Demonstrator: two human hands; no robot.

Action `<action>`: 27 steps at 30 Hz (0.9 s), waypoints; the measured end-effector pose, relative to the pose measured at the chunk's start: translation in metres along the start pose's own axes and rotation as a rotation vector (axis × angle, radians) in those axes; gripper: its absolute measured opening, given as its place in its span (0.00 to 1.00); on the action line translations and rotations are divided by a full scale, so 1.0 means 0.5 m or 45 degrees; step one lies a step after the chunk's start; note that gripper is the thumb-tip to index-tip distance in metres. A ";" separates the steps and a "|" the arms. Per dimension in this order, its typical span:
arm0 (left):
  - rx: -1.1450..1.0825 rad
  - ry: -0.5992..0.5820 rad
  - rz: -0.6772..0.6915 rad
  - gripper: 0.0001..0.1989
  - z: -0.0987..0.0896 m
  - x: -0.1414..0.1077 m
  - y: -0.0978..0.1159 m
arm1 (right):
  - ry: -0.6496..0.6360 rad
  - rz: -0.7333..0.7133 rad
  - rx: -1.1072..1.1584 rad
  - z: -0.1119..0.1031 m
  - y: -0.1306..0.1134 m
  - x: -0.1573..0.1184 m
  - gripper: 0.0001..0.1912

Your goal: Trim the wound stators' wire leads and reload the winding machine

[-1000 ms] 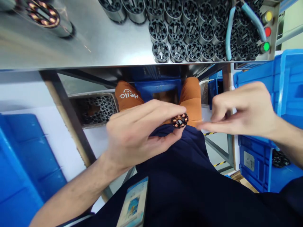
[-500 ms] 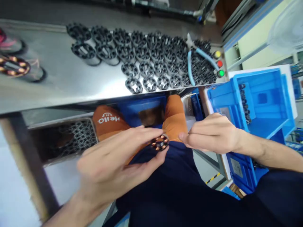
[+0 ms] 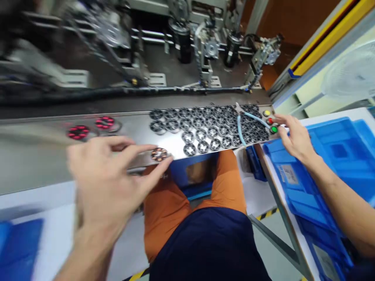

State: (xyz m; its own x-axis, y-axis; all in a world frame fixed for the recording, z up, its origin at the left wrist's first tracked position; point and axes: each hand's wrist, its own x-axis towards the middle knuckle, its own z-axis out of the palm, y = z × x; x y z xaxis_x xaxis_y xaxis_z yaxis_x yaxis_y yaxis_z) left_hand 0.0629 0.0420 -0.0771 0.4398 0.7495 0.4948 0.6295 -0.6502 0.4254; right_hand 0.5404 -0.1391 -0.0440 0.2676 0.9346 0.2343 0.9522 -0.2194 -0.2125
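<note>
My left hand (image 3: 117, 171) pinches a copper-wound motor stator (image 3: 159, 154) between thumb and index finger, at the front edge of the metal bench (image 3: 129, 128). Over at the right end of the bench my right hand (image 3: 297, 136) has its thumb and fingers apart around the green button (image 3: 273, 129) and the red button (image 3: 270, 121). Whether a fingertip presses one of them I cannot tell. Bare black stator cores (image 3: 202, 146) stand in rows between my hands, and pliers with light blue handles (image 3: 240, 127) lie across them.
Two stators with red-pink windings (image 3: 78, 132) stand at the bench's left. Behind runs a machine with black cylindrical motors (image 3: 181, 41) and a dark cable (image 3: 117, 93). Blue bins (image 3: 293, 171) sit on the right. A yellow button (image 3: 266, 113) is beside the red one.
My left hand has carried the stator from above my lap up to the bench edge. My right hand has moved from my lap to the buttons. The head view has tilted up.
</note>
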 end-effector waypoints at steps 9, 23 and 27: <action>0.143 0.285 -0.083 0.29 0.000 -0.008 -0.017 | -0.014 -0.087 -0.190 0.015 0.011 0.006 0.33; -0.087 0.058 -0.858 0.39 -0.026 0.018 -0.094 | 0.347 -0.119 0.071 -0.070 -0.041 0.118 0.28; 0.022 0.114 -0.916 0.36 -0.010 0.014 -0.116 | 0.362 -0.262 -0.015 -0.147 -0.114 0.270 0.24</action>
State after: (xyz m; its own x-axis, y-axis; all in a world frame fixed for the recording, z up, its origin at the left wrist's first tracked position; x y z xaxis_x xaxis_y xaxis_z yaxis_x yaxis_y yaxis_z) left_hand 0.0262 0.0842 -0.0944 -0.1412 0.9774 0.1573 0.7534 0.0031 0.6575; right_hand 0.5333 -0.0210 0.0697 0.0986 0.8447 0.5261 0.9917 -0.0395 -0.1225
